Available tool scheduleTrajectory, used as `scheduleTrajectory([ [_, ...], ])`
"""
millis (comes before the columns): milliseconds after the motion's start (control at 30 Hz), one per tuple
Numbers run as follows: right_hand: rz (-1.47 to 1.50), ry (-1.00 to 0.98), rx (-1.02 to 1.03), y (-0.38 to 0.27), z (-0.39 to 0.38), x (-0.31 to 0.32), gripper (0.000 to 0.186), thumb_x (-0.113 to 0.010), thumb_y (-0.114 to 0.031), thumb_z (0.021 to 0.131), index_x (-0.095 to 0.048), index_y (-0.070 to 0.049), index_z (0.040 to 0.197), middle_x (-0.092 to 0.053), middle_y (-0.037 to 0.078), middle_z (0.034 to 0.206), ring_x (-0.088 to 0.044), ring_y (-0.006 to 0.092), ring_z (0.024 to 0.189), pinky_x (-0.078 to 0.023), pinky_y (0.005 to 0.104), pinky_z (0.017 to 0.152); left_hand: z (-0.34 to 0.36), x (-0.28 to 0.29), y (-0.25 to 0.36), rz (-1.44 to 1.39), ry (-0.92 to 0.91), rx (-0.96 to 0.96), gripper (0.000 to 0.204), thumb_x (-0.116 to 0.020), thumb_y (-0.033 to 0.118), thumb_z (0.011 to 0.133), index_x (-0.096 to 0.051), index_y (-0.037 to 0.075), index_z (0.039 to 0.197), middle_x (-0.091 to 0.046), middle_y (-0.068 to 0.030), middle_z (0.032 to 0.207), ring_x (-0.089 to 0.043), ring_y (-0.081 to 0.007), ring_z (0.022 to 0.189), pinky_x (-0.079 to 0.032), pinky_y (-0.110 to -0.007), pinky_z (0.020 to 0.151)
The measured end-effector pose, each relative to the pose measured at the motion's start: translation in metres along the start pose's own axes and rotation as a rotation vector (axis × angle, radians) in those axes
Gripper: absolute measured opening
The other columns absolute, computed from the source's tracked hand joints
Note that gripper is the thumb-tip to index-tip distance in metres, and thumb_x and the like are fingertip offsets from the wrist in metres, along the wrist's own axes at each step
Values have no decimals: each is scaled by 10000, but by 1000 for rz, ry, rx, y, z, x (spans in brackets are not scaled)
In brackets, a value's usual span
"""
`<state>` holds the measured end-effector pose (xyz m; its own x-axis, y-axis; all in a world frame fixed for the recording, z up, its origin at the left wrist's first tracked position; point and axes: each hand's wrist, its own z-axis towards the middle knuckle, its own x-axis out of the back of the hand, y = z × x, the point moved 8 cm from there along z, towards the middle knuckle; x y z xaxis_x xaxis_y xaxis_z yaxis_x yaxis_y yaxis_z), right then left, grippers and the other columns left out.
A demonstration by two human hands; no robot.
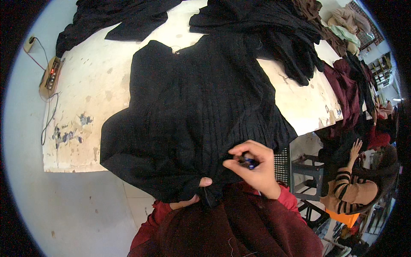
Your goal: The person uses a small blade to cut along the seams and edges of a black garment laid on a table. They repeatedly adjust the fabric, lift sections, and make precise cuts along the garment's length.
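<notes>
A black pleated garment (184,107) lies spread over the near edge of the table, its lower part hanging toward me. My left hand (205,182) is mostly hidden under the cloth. Its thumb shows on top, pinching the garment's edge near my body. Just to the right and above the fabric, my right hand (259,167) is curled round a small dark tool with a blue part (249,162). Thumb and forefinger reach toward each other with their tips a little apart. Most of the tool is covered by the fingers, so its kind is not clear.
The pale, stained table (81,124) carries more black garments (265,34) at its far side. Maroon cloth (344,85) drapes over its right end. A power strip (51,79) with cables is at the left. Another person (355,188) sits at right near a dark stool (307,173).
</notes>
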<state>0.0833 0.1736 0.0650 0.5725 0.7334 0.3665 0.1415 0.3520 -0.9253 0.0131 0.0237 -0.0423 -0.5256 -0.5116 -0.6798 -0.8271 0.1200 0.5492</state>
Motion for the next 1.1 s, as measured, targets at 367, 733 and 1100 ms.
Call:
scheduleTrajectory([
  [367, 550, -158, -438, 34, 11, -20, 122, -673, -132, 878, -645, -17, 852, -610, 8, 686, -450, 21, 520, -309, 172, 479, 3, -6, 28, 311, 99, -257, 473, -673, 128, 820, -548, 13, 1262, -566, -99, 1266, -521, -223, 1160, -370, -345, 1048],
  [733, -138, -14, 161, -14, 10, 21, 360, -811, -167, 740, -682, -26, 1045, -694, 88, 872, -656, 146, 732, -507, 258, 676, -7, -4, 26, 324, 96, -229, 476, -673, 150, 829, -545, 10, 1266, -553, -110, 1282, -507, -228, 1180, -358, -346, 1060],
  [1100, -520, 49, 421, -45, 6, 15, 203, -783, -191, 750, -715, -67, 896, -706, 77, 765, -663, 212, 585, -486, 303, 528, -10, -5, 28, 377, 103, -246, 481, -673, 172, 838, -542, 6, 1270, -540, -120, 1298, -492, -233, 1200, -346, -348, 1072],
])
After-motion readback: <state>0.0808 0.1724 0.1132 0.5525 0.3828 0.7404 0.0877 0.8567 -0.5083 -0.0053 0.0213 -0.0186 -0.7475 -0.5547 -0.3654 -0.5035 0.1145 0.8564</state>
